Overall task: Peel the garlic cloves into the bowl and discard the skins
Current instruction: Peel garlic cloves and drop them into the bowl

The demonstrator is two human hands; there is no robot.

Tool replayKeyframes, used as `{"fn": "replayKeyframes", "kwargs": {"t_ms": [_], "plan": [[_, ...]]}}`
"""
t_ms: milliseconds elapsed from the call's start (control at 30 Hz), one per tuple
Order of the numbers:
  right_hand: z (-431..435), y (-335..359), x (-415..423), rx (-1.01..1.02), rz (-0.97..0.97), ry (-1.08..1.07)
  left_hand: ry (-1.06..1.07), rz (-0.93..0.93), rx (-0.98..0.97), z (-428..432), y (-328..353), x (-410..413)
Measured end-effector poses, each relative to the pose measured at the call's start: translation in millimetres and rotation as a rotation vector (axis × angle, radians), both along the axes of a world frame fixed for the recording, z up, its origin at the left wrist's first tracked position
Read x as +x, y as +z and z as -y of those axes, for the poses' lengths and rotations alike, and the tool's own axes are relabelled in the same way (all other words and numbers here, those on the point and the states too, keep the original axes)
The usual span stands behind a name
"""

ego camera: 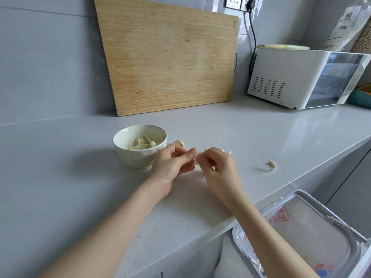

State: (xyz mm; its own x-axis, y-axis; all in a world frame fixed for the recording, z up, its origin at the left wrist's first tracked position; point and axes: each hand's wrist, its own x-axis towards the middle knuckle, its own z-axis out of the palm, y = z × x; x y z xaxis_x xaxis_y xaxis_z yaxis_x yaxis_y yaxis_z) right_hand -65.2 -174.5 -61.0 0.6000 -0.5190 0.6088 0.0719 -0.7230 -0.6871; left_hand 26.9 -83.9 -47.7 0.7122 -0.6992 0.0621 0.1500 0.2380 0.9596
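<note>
A white bowl (138,155) stands on the grey counter and holds several peeled garlic cloves (143,144). Just to its right, my left hand (170,165) and my right hand (217,167) meet fingertip to fingertip over the counter, both pinching one garlic clove (197,157), which is mostly hidden by the fingers. Thin bits of skin hang below the fingers. An unpeeled clove (179,143) lies behind my left hand beside the bowl. Another unpeeled clove (272,164) lies alone to the right near the counter edge.
A wooden cutting board (168,57) leans on the wall behind the bowl. A white appliance (305,77) stands at the back right. Below the counter edge at the right is an open bin (301,233) with a plastic liner. Skin flakes (226,151) lie by my right hand.
</note>
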Motion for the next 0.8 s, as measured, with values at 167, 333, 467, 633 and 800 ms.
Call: {"fn": "replayKeyframes", "kwargs": {"t_ms": [167,333,467,633,800], "plan": [[3.4,7.2,-6.2,0.461,-0.086,0.205,0.009,0.075,0.014,-0.8,-0.9,2.3],[2.0,9.4,-7.2,0.510,-0.087,0.186,-0.057,0.029,0.051,-1.9,1.6,4.8],[2.0,9.0,-7.4,0.558,-0.090,0.168,-0.116,-0.070,0.035,-1.6,5.1,5.4],[3.6,7.2,-7.7,0.643,-0.041,0.076,-0.165,-0.035,0.060,-4.4,5.5,5.1],[1.4,8.9,-8.4,0.574,-0.025,0.036,-0.243,-0.043,0.019,-6.3,4.4,3.4]]}}
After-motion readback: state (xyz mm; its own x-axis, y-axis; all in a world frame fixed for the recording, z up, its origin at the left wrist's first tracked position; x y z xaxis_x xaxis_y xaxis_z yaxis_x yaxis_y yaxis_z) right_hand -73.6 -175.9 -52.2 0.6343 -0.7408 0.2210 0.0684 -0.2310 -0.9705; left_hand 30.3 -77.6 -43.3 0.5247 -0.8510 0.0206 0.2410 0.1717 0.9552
